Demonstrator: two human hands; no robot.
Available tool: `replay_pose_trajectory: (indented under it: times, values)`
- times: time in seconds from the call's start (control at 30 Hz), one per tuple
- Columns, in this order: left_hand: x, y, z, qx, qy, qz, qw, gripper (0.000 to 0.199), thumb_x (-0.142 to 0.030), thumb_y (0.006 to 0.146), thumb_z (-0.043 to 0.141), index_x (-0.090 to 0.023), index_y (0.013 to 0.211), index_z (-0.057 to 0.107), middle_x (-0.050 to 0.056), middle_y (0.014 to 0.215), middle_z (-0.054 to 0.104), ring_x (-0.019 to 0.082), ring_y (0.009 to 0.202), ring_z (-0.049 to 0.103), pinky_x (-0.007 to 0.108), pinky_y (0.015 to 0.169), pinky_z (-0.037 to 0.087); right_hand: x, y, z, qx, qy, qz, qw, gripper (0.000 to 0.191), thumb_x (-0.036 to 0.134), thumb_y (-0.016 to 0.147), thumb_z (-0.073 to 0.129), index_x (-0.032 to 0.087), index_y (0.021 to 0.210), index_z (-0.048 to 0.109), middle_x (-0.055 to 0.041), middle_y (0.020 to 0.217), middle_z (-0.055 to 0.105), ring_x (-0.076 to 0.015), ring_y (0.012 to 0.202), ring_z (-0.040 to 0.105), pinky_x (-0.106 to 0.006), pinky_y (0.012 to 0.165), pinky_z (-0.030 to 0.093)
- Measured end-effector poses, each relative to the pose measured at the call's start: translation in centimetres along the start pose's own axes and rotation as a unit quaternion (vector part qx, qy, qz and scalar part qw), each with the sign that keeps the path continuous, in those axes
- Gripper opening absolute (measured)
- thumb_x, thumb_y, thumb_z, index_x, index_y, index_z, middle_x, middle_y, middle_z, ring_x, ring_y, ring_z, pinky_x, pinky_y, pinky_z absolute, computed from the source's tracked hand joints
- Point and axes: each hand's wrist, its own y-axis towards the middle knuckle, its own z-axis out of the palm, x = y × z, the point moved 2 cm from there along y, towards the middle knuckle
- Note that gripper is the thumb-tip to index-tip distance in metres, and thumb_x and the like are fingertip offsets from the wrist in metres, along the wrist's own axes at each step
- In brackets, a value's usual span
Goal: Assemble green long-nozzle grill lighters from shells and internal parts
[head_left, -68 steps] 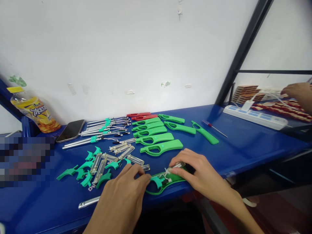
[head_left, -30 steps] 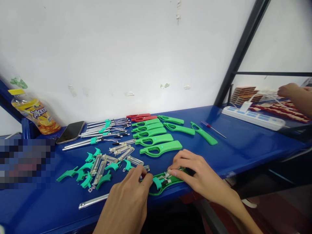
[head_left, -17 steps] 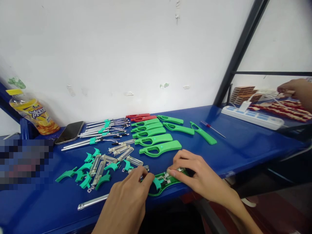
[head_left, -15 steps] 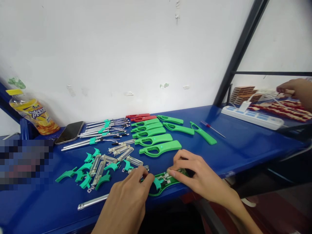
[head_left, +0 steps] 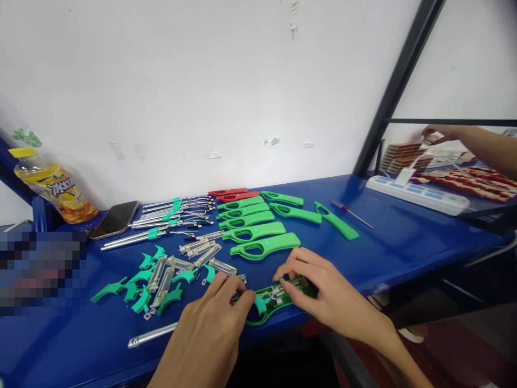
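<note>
An opened green gas lighter (head_left: pixel 262 319) lies at the table's front edge, its inner side facing up. Inside it sit a teal trigger (head_left: pixel 260 304), white wires and a clear fuel tank (head_left: pixel 299 282). My left hand (head_left: pixel 214 318) is closed around the lighter's front end, and its fingers hide that part. A silver metal tube (head_left: pixel 153 335) sticks out to the left from under this hand. My right hand (head_left: pixel 323 288) bends over the rear half, thumb and fingertips drawn together at the inner parts near the tank. Whether they pinch a small piece there is hidden.
Loose teal triggers (head_left: pixel 111 289) and clear tanks (head_left: pixel 165 285) lie left of my hands. Behind are metal tubes with wires (head_left: pixel 137 237), green shells (head_left: pixel 278 242), red shells (head_left: pixel 234 195), a screwdriver (head_left: pixel 351 214), a phone (head_left: pixel 116 220), a bottle (head_left: pixel 56 186) and a power strip (head_left: pixel 420 195).
My right hand's fingertips have shifted slightly left and lifted, showing more of the tank. My left hand stays put. At the far right, another person's hand has moved left over the stacked brown pieces.
</note>
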Motion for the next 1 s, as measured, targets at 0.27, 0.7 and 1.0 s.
replay_pose_trajectory:
  times: [0.27, 0.7, 1.0]
  values:
    - [0.1, 0.5, 0.4, 0.033, -0.038, -0.021, 0.998, 0.057, 0.009, 0.09, 0.04, -0.026, 0.125, 0.069, 0.008, 0.127, 0.069, 0.028, 0.12, 0.068, 0.033, 0.079, 0.065, 0.1, -0.1, 0.0, -0.006, 0.013, -0.008, 1.0, 0.024, 0.01, 0.101, 0.056, 0.028, 0.109, 0.07, -0.0003, 0.099, 0.065, -0.019, 0.095, 0.061, -0.032, 0.086, 0.044]
    - [-0.5, 0.5, 1.3, 0.046, 0.025, -0.023, 0.998, 0.068, 0.009, 0.079, 0.043, -0.026, 0.134, 0.061, 0.012, 0.142, 0.065, 0.031, 0.101, 0.079, 0.033, 0.064, 0.065, 0.3, 0.1, 0.0, -0.027, 0.013, -0.006, 1.0, 0.023, 0.01, 0.098, 0.058, 0.026, 0.103, 0.073, -0.0007, 0.096, 0.066, -0.0191, 0.091, 0.064, -0.031, 0.08, 0.046]
    - [-0.9, 0.7, 0.6, 0.04, 0.069, -0.024, 0.997, 0.072, 0.012, 0.077, 0.042, -0.026, 0.134, 0.066, 0.013, 0.143, 0.067, 0.024, 0.078, 0.081, 0.031, 0.059, 0.063, -2.7, -0.8, -2.5, -0.243, -0.063, 0.032, 0.967, 0.026, 0.032, 0.108, 0.048, 0.025, 0.1, 0.073, -0.0054, 0.102, 0.076, -0.0237, 0.098, 0.071, -0.036, 0.089, 0.054]
